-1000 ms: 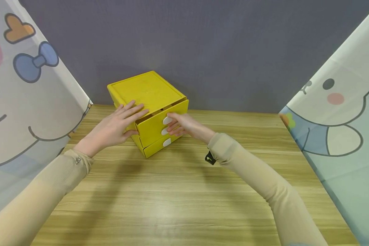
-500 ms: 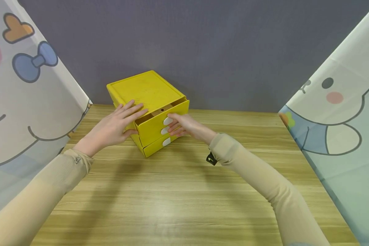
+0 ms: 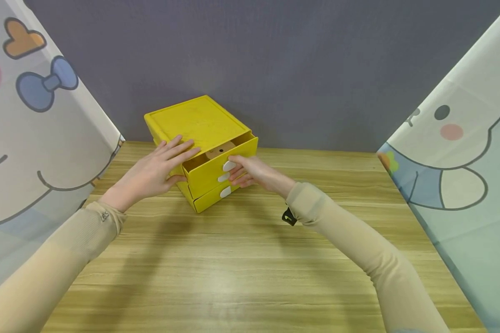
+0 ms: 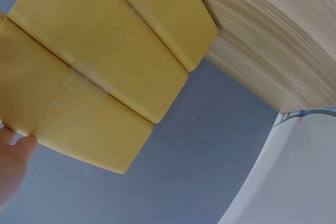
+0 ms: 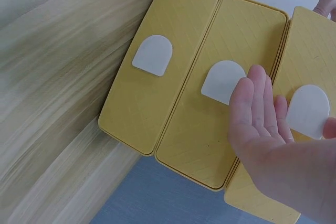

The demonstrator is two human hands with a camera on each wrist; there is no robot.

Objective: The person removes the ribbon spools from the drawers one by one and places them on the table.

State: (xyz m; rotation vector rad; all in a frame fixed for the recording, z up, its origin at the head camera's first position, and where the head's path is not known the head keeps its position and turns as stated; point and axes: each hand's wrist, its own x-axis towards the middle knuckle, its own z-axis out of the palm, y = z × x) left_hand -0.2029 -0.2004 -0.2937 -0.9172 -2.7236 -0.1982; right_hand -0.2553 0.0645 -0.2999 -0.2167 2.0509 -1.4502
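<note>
Sitting around 11 o'clock on the light wood-grain table [image 3: 233,259]: yellow box-shaped plastic three-drawer cabinet [image 3: 197,119], clear tape [image 4: 81,85] on its 8 o'clock side, top drawer [image 3: 206,175] partly out, tan item [image 3: 214,152] with a dark spot showing inside. Right hand [image 3: 254,173] pinches that drawer's white rounded handle [image 5: 308,111]. Left hand [image 3: 152,173] rests on the top's 8 o'clock edge, fingers extended, gripping nothing; hides part of that edge. Grey wall [image 3: 296,78] behind at 12, pale cartoon-print sheets [image 3: 454,152] at 9 and 3.
</note>
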